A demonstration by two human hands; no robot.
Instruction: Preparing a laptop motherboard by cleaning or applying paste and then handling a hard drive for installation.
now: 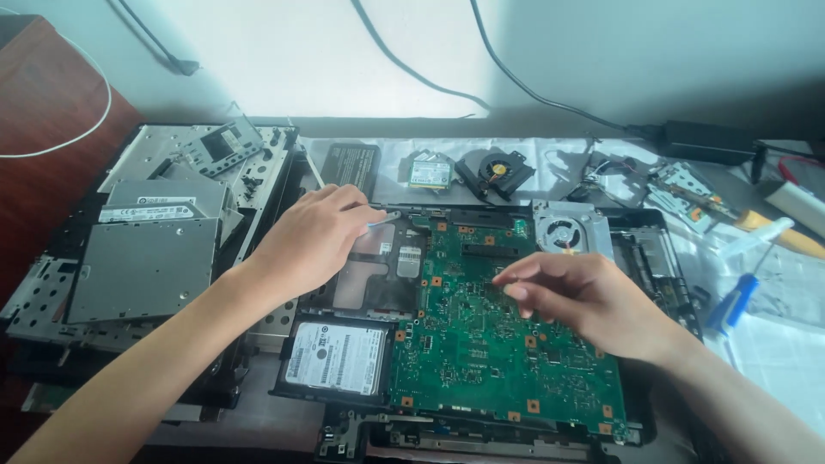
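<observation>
A green motherboard (481,326) lies flat inside an opened black laptop base (653,249), its long axis running from the near edge away toward the wall. It is dense with small chips and has orange-ringed screw holes along its edges. A silver fan housing (567,230) sits at its far right corner, and a hard drive (335,357) with a white label lies just beside its near left edge.

The right hand (593,301) hovers over the board's middle, fingers pinched together; whether they grip anything cannot be told. The left hand (314,241) rests at the far left corner, closed around a thin pale tool (382,221).

Removed metal covers (142,266) crowd the left side. A blue screwdriver (735,296) lies well apart on the right, on white paper.
</observation>
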